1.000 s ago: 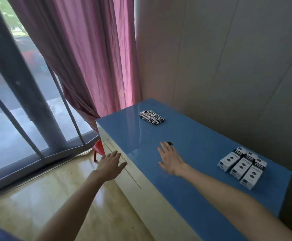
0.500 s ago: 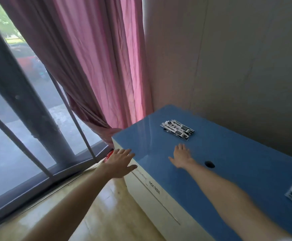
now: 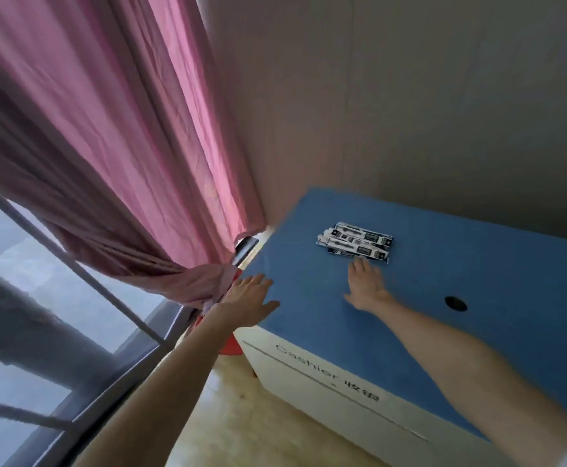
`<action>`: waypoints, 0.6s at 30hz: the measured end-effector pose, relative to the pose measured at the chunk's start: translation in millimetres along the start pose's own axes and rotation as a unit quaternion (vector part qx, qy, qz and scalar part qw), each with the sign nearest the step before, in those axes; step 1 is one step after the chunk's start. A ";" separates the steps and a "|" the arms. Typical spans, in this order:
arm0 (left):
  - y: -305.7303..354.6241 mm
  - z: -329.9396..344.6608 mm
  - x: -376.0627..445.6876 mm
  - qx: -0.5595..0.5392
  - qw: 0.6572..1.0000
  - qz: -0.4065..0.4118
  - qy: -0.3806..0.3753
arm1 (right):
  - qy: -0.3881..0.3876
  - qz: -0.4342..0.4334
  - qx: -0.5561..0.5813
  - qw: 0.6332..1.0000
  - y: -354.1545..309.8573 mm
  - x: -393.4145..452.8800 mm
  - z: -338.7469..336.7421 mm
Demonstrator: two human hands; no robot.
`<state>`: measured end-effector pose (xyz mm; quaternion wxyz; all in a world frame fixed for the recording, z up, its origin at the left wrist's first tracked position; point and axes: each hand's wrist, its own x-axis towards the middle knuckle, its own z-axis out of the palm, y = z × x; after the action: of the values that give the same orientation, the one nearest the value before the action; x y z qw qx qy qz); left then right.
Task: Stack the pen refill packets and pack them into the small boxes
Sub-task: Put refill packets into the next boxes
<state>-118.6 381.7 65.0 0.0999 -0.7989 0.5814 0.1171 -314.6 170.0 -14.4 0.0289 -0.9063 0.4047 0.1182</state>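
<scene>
A: Any of the small boxes showing?

B: None in this view. Only the pen refill packets (image 3: 354, 243) show, a loose overlapping pile lying flat on the blue counter top (image 3: 444, 264), toward its far left part, close to the wall (image 3: 410, 112).

A: What about the edges?

B: The counter's left end sits beside the pink curtain (image 3: 107, 129); its white front (image 3: 326, 382) reads "Cashier". A round dark hole (image 3: 455, 304) lies in the top, right of the reaching arm. Bare blue surface lies between the pile and the near edge, and more of it to the right.

A: And the hands?

B: The right hand (image 3: 364, 281) lies flat with fingers straight, holding nothing, its fingertips (image 3: 359, 262) at the pile's near edge; blur hides whether they touch. The left hand (image 3: 248, 303) is spread, empty, over the counter's near left corner, well apart from the packets.
</scene>
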 end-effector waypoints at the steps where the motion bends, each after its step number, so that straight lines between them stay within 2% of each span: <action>1: -7.8 -5.3 13.0 0.005 1.000 0.021 0.002 | 0.002 0.006 0.004 1.000 1.5 0.7 1.2; 8: -41.2 -53.9 102.0 -0.016 0.992 0.113 0.054 | 0.011 0.089 0.041 0.995 -8.5 1.9 -13.6; 11: -42.5 -50.7 124.7 -0.042 0.989 0.137 0.026 | 0.000 0.125 0.047 0.991 -12.4 -0.1 -13.8; 18: -34.8 -45.6 195.3 -0.015 0.976 0.216 -0.013 | -0.010 0.192 0.053 0.980 6.1 34.4 -18.7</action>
<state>-24.3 201.8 50.0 0.0677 -0.6539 0.7373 0.1554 -293.4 138.2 -4.1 0.0581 -0.8075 0.5768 0.1090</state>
